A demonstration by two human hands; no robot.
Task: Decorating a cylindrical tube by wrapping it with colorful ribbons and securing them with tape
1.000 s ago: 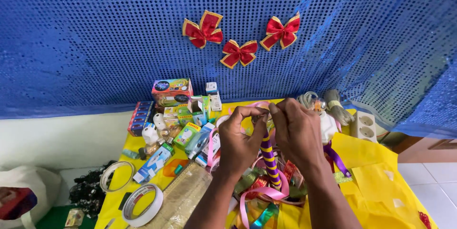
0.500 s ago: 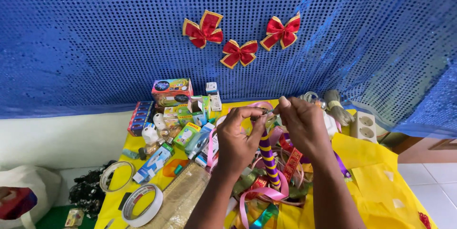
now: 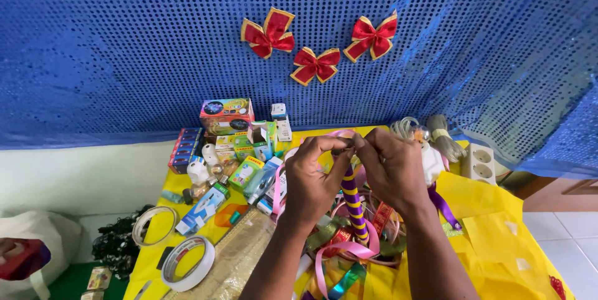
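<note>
Here, in the head view, left hand [image 3: 313, 178] and right hand [image 3: 391, 169] raised together above the yellow table [image 3: 492, 209], fingertips of both pinched tight on the top end of a purple ribbon with yellow stripes [image 3: 353, 203], thumbs and forefingers almost touching each other at the pinch. Hanging straight down from that pinch, the striped ribbon, its lower end lost among a loose heap of ribbons [image 3: 355, 253] on the table, a pink ribbon [image 3: 342, 251] looping around its foot. Left of the striped ribbon, a cluster of small boxes [image 3: 246, 144] standing on the table, topped by a colourful carton [image 3: 225, 115]. Farther left and nearer the table's front edge, a roll of white tape [image 3: 189, 262] and beside it a clear tape ring [image 3: 154, 225], with a strip of woven tan matting [image 3: 233, 259] between the tape and the forearms. Right of the striped ribbon, a white socket block [image 3: 481, 163] at the table's far corner, near a coil of grey cord [image 3: 443, 138]. Above and behind everything, a blue sequinned backdrop [image 3: 124, 44] bearing three red bows with gold edges [image 3: 317, 64].
</note>
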